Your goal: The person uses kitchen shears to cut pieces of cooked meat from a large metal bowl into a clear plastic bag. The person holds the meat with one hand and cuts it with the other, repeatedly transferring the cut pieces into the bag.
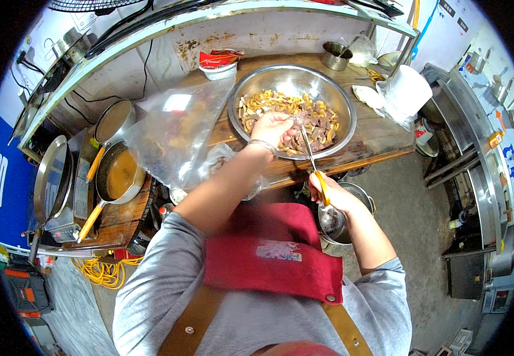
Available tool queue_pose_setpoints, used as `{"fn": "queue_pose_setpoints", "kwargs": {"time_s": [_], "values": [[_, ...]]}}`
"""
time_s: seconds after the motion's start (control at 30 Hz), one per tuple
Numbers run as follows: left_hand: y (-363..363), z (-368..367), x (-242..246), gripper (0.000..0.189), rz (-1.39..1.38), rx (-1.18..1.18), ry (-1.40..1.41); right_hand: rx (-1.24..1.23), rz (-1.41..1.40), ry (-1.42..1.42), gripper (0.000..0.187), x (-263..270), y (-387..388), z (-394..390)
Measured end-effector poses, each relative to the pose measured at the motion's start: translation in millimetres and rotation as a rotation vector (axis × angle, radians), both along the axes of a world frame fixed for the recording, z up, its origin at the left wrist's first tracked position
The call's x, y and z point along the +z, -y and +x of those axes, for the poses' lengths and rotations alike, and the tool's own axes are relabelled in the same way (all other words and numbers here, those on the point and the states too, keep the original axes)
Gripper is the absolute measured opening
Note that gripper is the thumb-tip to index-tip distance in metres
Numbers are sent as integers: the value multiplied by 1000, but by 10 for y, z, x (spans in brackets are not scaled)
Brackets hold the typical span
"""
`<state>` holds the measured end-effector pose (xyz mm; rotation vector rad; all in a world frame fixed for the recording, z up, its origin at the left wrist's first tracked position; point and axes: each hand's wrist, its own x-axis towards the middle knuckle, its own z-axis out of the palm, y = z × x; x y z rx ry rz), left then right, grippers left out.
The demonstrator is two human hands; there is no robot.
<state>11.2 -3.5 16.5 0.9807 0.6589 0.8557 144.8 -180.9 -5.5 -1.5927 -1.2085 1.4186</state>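
Note:
My right hand [332, 193] grips a pair of scissors [309, 149] by the yellow handles. Its long metal blades reach up over the near side of a wide stainless-steel bowl [350, 116]. Above the bowl, my left hand [272, 129] pinches a small pale piece of food [299, 119] beside the blade tips; its exact kind is too small to tell. In the bowl lie yellow-brown strips of food [268, 100] and dark brownish-purple cut pieces [321, 127]. My left hand and the scissors hide some of the contents.
A large clear plastic bag [181, 129] lies left of the bowl. Pans with wooden handles, one holding brown liquid [125, 175], stand further left. A small metal pot [337, 55] and a white tub [410, 89] are on the right. A metal shelf [221, 22] overhangs the back.

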Motion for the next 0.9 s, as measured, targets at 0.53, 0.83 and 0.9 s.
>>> {"fn": "queue_pose_setpoints", "kwargs": {"time_s": [0.53,0.83,0.9], "values": [[-784,59,-136,19,774,93,-689,-334,29,-244,34,-84,-38,-2],[-1180,130,-266,20,1441,-138,-1136,-321,7,-310,35,-137,67,-36],[-1166,127,-169,20,1439,-233,-1227,-304,11,-298,35,-162,67,-19]]}}
